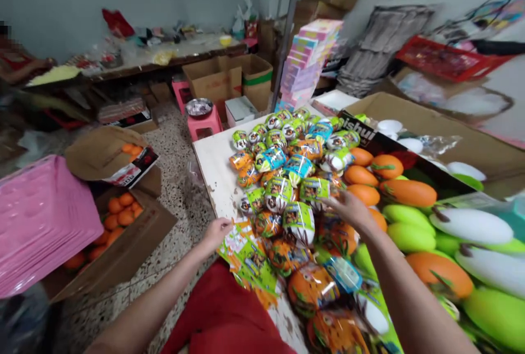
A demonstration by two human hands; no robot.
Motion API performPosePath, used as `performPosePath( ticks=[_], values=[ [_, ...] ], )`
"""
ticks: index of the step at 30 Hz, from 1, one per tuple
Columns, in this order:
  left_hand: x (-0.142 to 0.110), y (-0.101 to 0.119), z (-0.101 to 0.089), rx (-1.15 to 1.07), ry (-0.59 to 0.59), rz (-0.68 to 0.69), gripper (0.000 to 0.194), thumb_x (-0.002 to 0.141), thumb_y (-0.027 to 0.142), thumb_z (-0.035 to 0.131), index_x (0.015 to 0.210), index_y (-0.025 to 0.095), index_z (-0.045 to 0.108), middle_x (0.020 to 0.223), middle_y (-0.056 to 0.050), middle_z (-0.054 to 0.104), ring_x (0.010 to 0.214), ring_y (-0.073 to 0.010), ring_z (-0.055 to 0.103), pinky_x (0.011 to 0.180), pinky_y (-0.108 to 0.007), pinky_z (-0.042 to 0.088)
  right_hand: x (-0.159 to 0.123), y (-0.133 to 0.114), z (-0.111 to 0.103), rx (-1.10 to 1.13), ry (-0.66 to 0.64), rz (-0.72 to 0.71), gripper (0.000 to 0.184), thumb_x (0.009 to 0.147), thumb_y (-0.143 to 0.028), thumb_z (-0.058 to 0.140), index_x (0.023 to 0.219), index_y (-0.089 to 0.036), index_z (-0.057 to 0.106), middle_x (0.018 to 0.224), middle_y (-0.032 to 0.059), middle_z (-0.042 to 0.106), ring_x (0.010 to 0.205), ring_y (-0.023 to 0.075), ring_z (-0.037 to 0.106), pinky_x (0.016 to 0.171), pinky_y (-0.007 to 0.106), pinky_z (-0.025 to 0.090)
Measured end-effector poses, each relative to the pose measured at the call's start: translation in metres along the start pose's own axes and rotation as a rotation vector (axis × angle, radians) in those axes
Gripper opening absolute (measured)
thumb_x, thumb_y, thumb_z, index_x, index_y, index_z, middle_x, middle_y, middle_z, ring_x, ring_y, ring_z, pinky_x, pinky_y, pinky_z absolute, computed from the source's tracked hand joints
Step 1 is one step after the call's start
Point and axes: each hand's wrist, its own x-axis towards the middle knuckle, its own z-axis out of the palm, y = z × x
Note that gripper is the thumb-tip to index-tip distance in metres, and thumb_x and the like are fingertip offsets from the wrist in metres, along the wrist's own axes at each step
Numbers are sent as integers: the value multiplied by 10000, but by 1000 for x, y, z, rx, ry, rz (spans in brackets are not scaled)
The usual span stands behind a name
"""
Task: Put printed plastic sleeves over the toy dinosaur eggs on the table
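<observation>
My left hand (215, 233) is at the table's left edge, its thumb and fingers pinched on the corner of a flat printed wrapper from a stack of green and orange wrappers (255, 260). My right hand (349, 209) is stretched palm down over the packed toys, fingers extended beside a green-labelled pack (315, 190); whether it touches the pack is unclear. Between my hands lie wrapped egg-shaped toys, among them a green-and-white pack (298, 222) and an orange pack (289, 254). Loose orange (409, 192), lime green and white (471, 224) egg-shaped toys are heaped to the right.
An open carton (459, 124) stands behind the loose toys. Stacked pastel boxes (305, 64) rise beyond the table (209, 162). To the left are pink trays (45, 222), a carton with orange toys (135, 244) and a pink stool (204, 124). Another person (20, 61) is far left.
</observation>
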Motion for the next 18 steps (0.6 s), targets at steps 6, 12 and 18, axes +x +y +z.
performPosePath(
  ticks=[6,12,18],
  values=[
    [15,-17,14,330,-76,152,272,845,160,514,1065,189,673,1023,-86,666,964,-218,572,884,-328,406,-88,-4,-7,104,493,-36,596,740,-585,625,1144,-147,630,1143,153,637,1029,305,601,877,462,487],
    [24,-16,32,553,-326,499,285,791,343,679,1054,233,679,1095,-58,613,1086,-235,463,968,-337,341,-216,-5,31,235,418,-57,397,799,-457,638,1084,-181,643,1095,122,647,1019,273,599,914,484,476],
    [27,-13,66,673,-389,628,346,752,416,711,1012,190,673,1042,-84,593,1055,-261,440,927,-386,331,-281,2,76,322,204,-16,314,812,-420,630,1019,-185,644,1058,126,658,1010,277,608,911,494,482]
  ],
)
